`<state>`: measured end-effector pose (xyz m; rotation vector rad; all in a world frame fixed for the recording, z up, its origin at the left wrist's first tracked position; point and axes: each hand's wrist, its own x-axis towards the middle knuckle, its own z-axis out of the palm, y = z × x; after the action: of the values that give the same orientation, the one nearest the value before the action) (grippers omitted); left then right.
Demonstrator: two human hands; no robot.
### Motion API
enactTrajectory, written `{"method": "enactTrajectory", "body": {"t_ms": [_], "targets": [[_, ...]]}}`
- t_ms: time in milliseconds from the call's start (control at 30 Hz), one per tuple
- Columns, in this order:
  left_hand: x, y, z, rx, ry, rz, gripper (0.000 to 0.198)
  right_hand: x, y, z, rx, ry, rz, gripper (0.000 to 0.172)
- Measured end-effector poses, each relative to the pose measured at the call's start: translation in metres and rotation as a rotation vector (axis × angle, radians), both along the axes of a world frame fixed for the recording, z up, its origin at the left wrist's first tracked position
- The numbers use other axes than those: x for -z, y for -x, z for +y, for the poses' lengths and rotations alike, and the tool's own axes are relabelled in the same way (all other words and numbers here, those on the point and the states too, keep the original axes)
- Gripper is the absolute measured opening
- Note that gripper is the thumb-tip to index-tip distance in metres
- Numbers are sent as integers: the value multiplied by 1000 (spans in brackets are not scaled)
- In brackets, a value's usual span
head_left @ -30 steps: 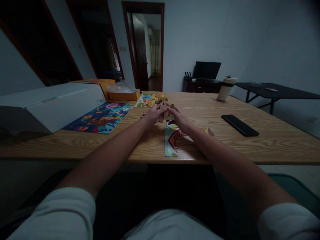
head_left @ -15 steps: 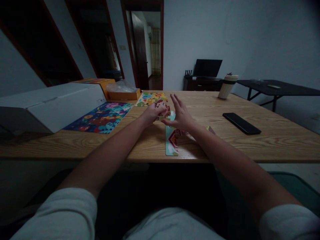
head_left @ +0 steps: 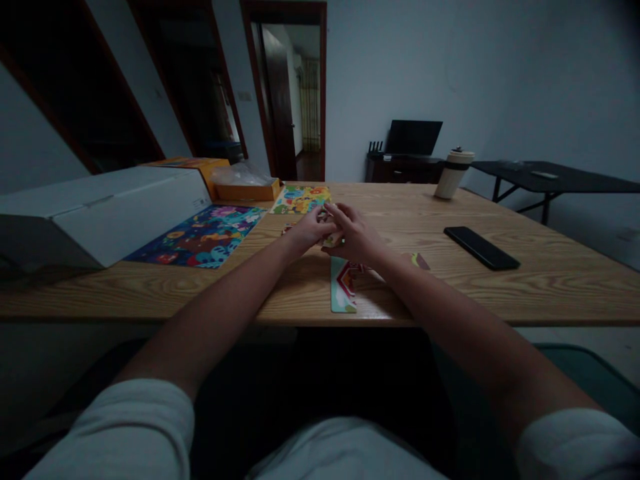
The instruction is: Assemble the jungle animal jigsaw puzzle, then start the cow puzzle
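Note:
My left hand (head_left: pixel 306 235) is closed around a small stack of puzzle pieces (head_left: pixel 330 240), above the middle of the table. Fingers curled, my right hand (head_left: pixel 356 235) meets it from the other side and grips the same pieces. The hands cover most of the stack, so single pieces cannot be made out. Below them lies a partly joined puzzle (head_left: pixel 342 295) with a red barn on pale blue, partly hidden by my right forearm. A loose green-and-brown piece (head_left: pixel 420 261) shows just beyond that forearm.
On the left are a dark blue picture puzzle (head_left: pixel 210 233), a white box (head_left: pixel 135 210) and an orange box (head_left: pixel 250 192) holding clear plastic. A yellow picture puzzle (head_left: pixel 303 198) lies behind my hands. To the right are a black phone (head_left: pixel 481 247) and a cream cup (head_left: pixel 452 179).
My right hand, spread open before, has moved left and closed on the pieces in my left hand. The barn puzzle's upper part is now more covered.

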<state>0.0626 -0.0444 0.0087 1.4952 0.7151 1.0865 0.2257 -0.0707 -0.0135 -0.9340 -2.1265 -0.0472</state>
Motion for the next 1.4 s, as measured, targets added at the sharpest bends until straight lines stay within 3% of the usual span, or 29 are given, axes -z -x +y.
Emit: {"method": "enactTrajectory", "body": {"t_ms": [200, 367, 667, 733, 833, 967, 1167, 1300, 1400], "targets": [[0, 2, 0, -31, 11, 3, 33, 3, 1, 1, 24, -1, -11, 90], [3, 2, 3, -15, -2, 36, 38, 3, 2, 1, 9, 22, 2, 85], [14, 0, 7, 22, -23, 80, 42, 3, 0, -3, -33, 116, 16, 95], [10, 2, 5, 29, -2, 116, 46, -1, -2, -3, -128, 175, 92, 94], [3, 5, 0, 26, -36, 198, 48, -7, -5, 1, -186, 333, 358, 73], [-1, 4, -8, 57, -89, 285, 52, -12, -9, 10, -117, 444, 662, 50], [0, 4, -4, 83, -26, 178, 72, -16, -13, 15, -120, 444, 888, 39], [-1, 7, 4, 20, -45, 151, 74, -18, -20, 20, -52, 436, 1079, 32], [-5, 9, 5, -85, -99, 84, 65, -16, -20, 22, -7, 525, 1124, 29]]}}
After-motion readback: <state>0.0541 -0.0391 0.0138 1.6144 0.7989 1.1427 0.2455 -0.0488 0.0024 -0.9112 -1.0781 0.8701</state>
